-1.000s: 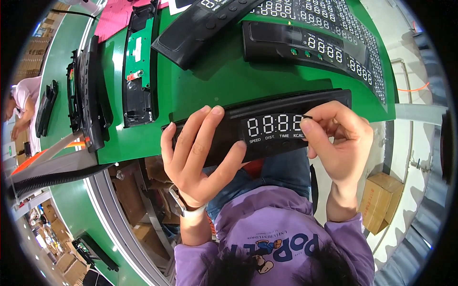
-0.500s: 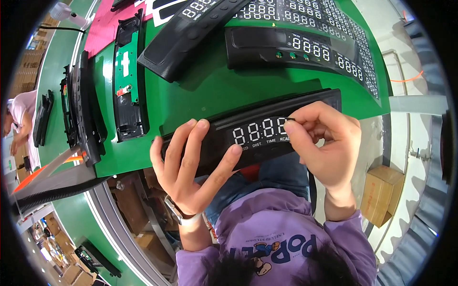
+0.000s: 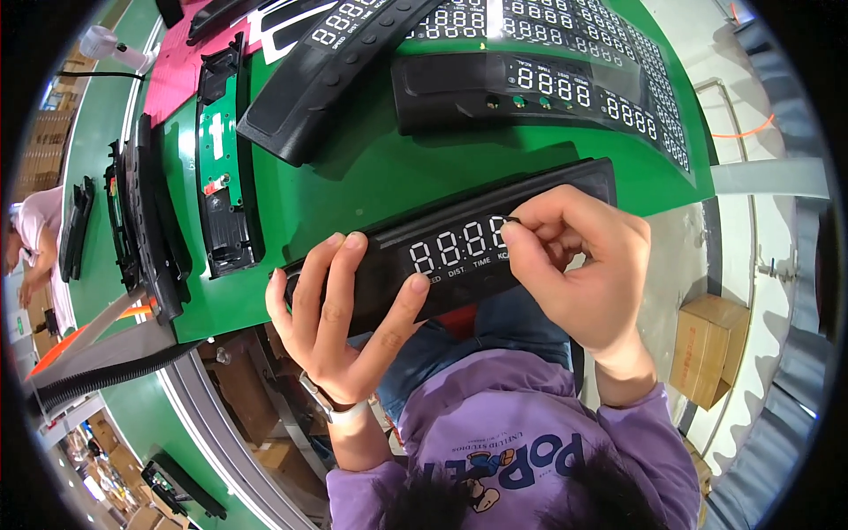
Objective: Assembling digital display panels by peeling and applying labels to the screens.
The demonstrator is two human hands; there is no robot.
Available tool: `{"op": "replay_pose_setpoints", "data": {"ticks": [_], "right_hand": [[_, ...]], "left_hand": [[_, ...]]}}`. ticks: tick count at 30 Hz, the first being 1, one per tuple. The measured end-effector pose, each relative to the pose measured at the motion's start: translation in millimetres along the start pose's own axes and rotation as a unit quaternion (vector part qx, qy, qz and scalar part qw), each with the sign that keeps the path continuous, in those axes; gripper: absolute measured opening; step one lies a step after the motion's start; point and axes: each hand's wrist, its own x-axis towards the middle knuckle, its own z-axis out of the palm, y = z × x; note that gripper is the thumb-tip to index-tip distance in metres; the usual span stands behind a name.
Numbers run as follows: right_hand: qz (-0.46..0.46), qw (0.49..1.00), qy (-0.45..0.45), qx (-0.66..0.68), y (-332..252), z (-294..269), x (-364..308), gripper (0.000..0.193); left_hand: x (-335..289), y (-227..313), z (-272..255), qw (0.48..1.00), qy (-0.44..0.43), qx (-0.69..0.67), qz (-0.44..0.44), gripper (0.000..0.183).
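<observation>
A long black display panel [image 3: 380, 305] lies aslant at the near edge of the green table. On its face is a dark overlay strip [image 3: 455, 249] with white segment digits. My left hand [image 3: 340, 327] has its fingers spread across the panel's left part, with fingertips near the far edge and the thumb on its face beside the digits. My right hand [image 3: 587, 265] is closed in a pinch at the overlay strip's right end; thumb and forefinger hold its upper edge, and that hand covers the panel's right part.
Beyond lie a black panel with digits [image 3: 327, 79], another with green-showing holes [image 3: 450, 88], and sheets of digit overlays [image 3: 583, 35]. To the left stand an opened housing with a green circuit board [image 3: 221, 141] and several dark housings [image 3: 150, 221]. A co-worker's arm [image 3: 40, 256] shows far left.
The view has shifted slightly, so everything on the table sits a little further left. Both hands keep their places on the panel, the right still pinching at the strip's end.
</observation>
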Motion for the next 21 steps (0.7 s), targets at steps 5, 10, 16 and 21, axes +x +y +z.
{"op": "replay_pose_setpoints", "data": {"ticks": [5, 10, 16, 21], "right_hand": [[-0.057, 0.994, -0.002, -0.096, -1, 1, 0, 0.017], [-0.036, 0.961, -0.002, -0.276, 0, -21, 15, 0.030], [-0.269, 0.937, -0.071, -0.210, 2, -1, -2, 0.037], [-0.234, 0.931, -0.070, -0.270, 28, -31, 1, 0.031]], "left_hand": [[2, -4, -1, 1.000, 0.000, -0.012, 0.027, 0.051], [5, -7, 2, 0.999, 0.010, -0.011, 0.032, 0.053], [13, -6, 0, 0.999, 0.009, -0.032, 0.027, 0.053], [17, -11, -7, 0.998, -0.037, -0.054, 0.010, 0.059]]}}
